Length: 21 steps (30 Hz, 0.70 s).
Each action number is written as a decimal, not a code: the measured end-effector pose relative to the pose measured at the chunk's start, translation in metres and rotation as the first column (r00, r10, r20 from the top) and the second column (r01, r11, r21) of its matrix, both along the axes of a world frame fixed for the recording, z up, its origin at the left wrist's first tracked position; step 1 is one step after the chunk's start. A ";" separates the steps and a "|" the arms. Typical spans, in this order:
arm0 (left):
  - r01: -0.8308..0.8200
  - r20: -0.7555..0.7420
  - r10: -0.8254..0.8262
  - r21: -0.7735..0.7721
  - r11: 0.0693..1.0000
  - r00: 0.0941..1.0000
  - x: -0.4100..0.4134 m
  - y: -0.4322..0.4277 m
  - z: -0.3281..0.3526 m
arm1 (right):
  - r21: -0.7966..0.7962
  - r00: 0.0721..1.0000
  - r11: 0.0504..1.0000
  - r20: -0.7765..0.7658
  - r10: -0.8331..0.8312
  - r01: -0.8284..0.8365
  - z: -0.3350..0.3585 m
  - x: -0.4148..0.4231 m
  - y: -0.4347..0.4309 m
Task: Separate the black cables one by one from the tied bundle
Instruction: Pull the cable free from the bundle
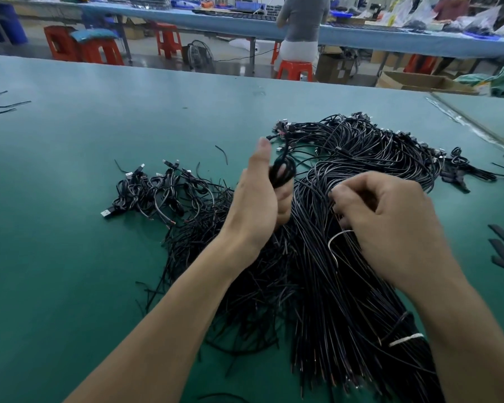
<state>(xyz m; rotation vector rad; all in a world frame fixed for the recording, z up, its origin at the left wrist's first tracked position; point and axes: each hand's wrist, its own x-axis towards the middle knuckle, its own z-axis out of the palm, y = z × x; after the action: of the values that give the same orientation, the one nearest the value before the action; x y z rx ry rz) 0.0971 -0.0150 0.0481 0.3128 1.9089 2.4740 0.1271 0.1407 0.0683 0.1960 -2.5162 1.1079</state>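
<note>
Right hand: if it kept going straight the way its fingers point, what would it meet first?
More black cables of the tied bundle: the right hand pinches among them, pointing left. Beyond those, likely the left hand holding a coiled cable, though depth is unclear.

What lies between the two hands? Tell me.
Head view: strands of the cable bundle fill the gap between the left hand, gripping a looped cable, and the right hand, curled into the bundle.
</note>
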 end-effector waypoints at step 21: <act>-0.123 0.130 0.142 -0.145 0.982 0.981 0.004 0.016 -0.001 | 0.318 0.951 0.910 -0.069 0.301 -0.265 0.008 0.011 -0.011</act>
<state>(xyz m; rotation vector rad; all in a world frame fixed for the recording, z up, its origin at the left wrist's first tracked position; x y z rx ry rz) 0.1013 0.0008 0.0474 0.0105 2.0891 2.3532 0.1380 0.1298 0.0760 0.7115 -2.5948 0.7681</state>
